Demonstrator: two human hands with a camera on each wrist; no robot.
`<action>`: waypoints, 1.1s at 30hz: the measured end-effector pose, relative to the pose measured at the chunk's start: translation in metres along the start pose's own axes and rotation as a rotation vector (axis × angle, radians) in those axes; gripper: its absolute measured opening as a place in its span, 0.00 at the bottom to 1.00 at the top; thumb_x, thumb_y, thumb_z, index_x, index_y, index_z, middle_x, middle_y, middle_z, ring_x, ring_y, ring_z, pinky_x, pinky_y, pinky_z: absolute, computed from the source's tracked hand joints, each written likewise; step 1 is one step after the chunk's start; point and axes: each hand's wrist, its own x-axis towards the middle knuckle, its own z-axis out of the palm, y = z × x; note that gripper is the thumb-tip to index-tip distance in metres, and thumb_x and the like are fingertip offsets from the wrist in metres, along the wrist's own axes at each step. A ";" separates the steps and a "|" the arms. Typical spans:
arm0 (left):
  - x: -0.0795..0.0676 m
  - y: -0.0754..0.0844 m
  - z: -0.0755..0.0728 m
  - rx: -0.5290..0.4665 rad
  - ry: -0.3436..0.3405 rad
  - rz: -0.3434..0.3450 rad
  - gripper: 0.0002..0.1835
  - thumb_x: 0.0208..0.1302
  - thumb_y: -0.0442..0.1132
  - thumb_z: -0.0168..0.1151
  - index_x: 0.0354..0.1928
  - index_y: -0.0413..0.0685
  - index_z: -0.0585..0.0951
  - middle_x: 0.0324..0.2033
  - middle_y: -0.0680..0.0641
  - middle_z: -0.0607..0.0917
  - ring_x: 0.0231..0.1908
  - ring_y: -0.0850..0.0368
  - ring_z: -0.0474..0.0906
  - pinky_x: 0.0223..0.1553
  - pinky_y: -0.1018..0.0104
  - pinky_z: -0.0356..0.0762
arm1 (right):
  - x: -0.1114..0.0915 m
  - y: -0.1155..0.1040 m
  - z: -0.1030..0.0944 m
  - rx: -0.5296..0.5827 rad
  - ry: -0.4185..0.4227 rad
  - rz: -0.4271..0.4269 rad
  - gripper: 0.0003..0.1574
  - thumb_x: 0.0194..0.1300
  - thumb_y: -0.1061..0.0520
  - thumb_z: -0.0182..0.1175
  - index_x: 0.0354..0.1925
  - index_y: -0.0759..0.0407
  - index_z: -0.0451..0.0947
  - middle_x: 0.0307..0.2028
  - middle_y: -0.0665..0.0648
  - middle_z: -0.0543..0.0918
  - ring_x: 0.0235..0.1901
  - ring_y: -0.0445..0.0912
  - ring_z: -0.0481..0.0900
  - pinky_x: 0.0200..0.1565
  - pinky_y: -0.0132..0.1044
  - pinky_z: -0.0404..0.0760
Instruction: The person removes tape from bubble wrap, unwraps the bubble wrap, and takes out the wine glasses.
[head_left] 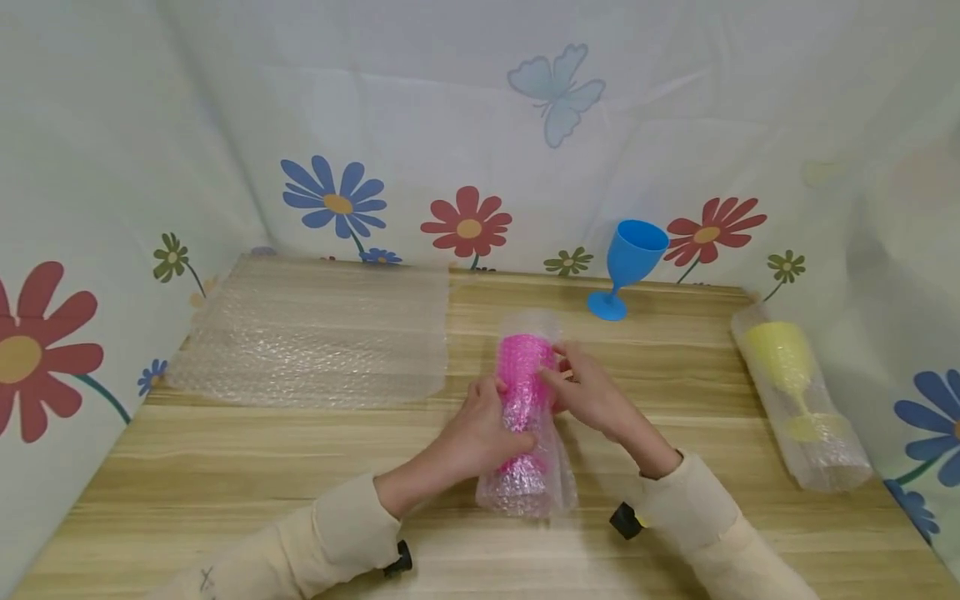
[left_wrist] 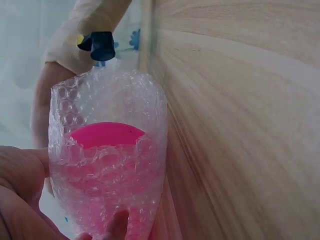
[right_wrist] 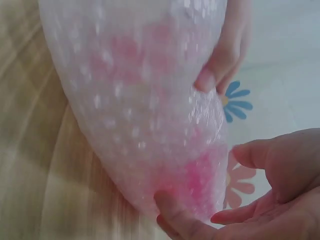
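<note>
A pink goblet [head_left: 522, 354] lies rolled in clear bubble wrap [head_left: 522, 496] at the middle of the table, bowl end away from me. The left wrist view shows part of the pink goblet [left_wrist: 107, 135] inside the open end of the roll. My left hand [head_left: 483, 429] grips the roll from the left, thumb across its top. On the right, my right hand [head_left: 592, 396] holds the bowl end between thumb and fingers. In the right wrist view those fingers [right_wrist: 175, 215] curl round the wrapped pink part.
A blue goblet [head_left: 630, 258] stands upright at the back right. At the right edge lies a yellow goblet [head_left: 780, 358] rolled in bubble wrap. A flat bubble wrap sheet [head_left: 322, 333] covers the back left of the wooden table [head_left: 247, 467]. Flower-printed cloth [head_left: 420, 108] hangs around the table.
</note>
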 end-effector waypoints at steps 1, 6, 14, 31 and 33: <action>0.000 0.000 0.000 0.008 0.004 0.000 0.44 0.52 0.43 0.77 0.67 0.37 0.64 0.56 0.40 0.71 0.43 0.46 0.79 0.41 0.54 0.86 | -0.002 0.000 0.001 -0.032 -0.002 -0.019 0.40 0.79 0.50 0.56 0.77 0.68 0.55 0.61 0.72 0.72 0.47 0.58 0.83 0.44 0.49 0.87; 0.000 0.000 0.000 0.048 0.030 0.017 0.43 0.51 0.44 0.77 0.64 0.35 0.66 0.56 0.38 0.71 0.43 0.47 0.77 0.45 0.52 0.83 | -0.010 -0.006 0.011 -0.263 0.062 -0.112 0.42 0.75 0.54 0.62 0.74 0.73 0.58 0.62 0.73 0.76 0.53 0.63 0.81 0.47 0.51 0.86; -0.002 0.001 -0.001 0.068 0.040 0.022 0.42 0.51 0.42 0.76 0.64 0.32 0.66 0.58 0.37 0.70 0.42 0.47 0.76 0.47 0.52 0.82 | -0.014 -0.014 0.026 -0.452 0.249 -0.222 0.22 0.65 0.60 0.72 0.51 0.69 0.76 0.42 0.64 0.75 0.32 0.50 0.73 0.33 0.43 0.78; -0.002 0.001 -0.002 0.095 0.061 0.035 0.39 0.51 0.43 0.75 0.60 0.32 0.68 0.55 0.39 0.69 0.39 0.49 0.74 0.42 0.56 0.81 | -0.018 -0.026 0.031 -0.490 0.101 -0.369 0.04 0.62 0.65 0.73 0.38 0.61 0.88 0.33 0.51 0.82 0.33 0.42 0.76 0.36 0.35 0.80; -0.002 0.000 -0.003 0.100 0.064 0.038 0.38 0.51 0.44 0.75 0.60 0.32 0.68 0.54 0.39 0.69 0.39 0.49 0.74 0.42 0.56 0.80 | -0.018 -0.026 0.032 -0.491 0.103 -0.391 0.06 0.61 0.67 0.73 0.37 0.61 0.88 0.33 0.51 0.83 0.33 0.42 0.77 0.36 0.35 0.81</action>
